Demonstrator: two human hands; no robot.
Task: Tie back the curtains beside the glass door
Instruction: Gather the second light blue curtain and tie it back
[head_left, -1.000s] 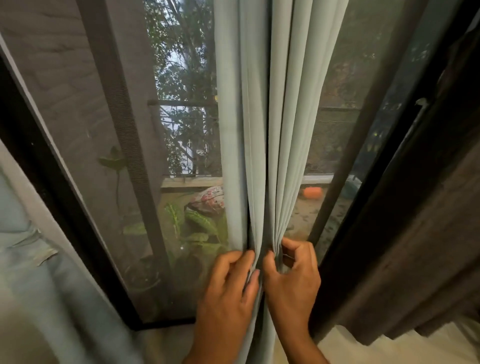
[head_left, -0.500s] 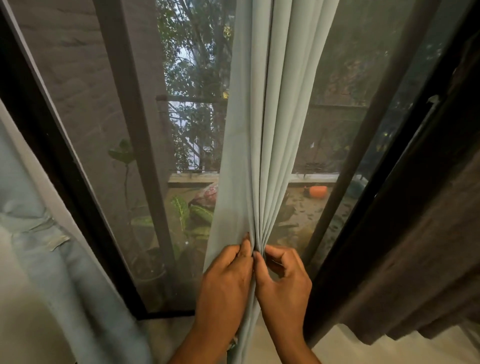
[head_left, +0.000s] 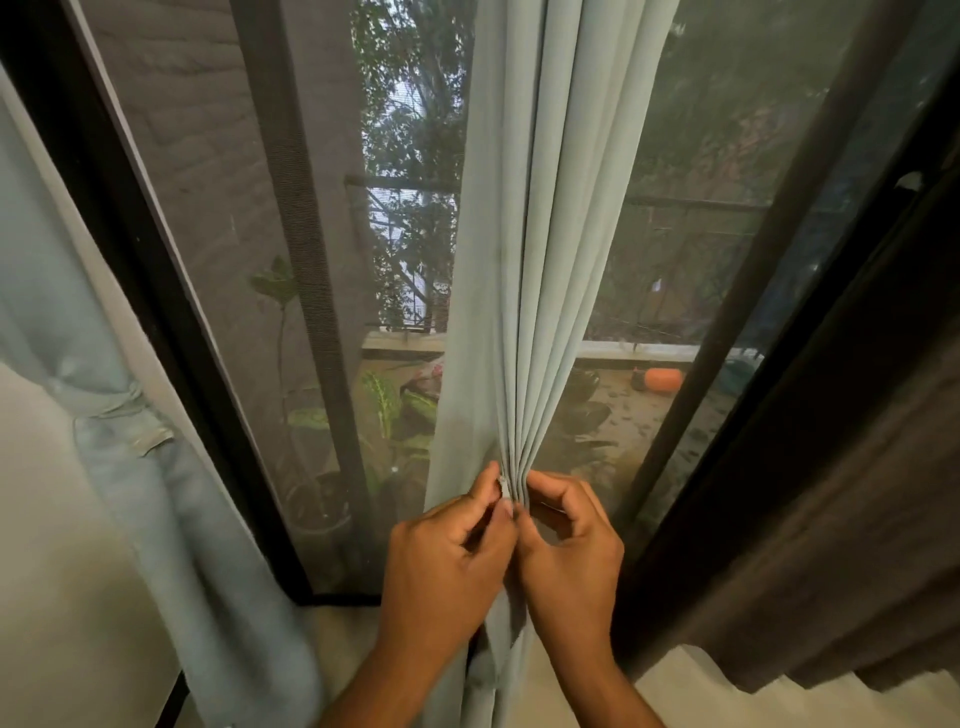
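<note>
A pale blue-grey curtain (head_left: 524, 234) hangs in front of the glass door (head_left: 691, 249), gathered into tight pleats at waist height. My left hand (head_left: 441, 566) and my right hand (head_left: 571, 561) press together around the gathered pleats, fingertips meeting at the bunch. A small pale piece shows between my left thumb and fingers; what it is cannot be told. A second pale curtain (head_left: 119, 457) at the left is bound by a tie-back band (head_left: 130, 421).
A dark brown curtain (head_left: 841, 509) hangs at the right beside the black door frame (head_left: 156, 322). Through the mesh and glass lie a balcony with potted plants (head_left: 384, 410), a railing and an orange object (head_left: 662, 379). Pale floor lies below.
The pleats are pinched tighter and narrower than before. Both hands have closed in on the bunch, fingers curling toward each other. The view has shifted, showing more of the left curtain.
</note>
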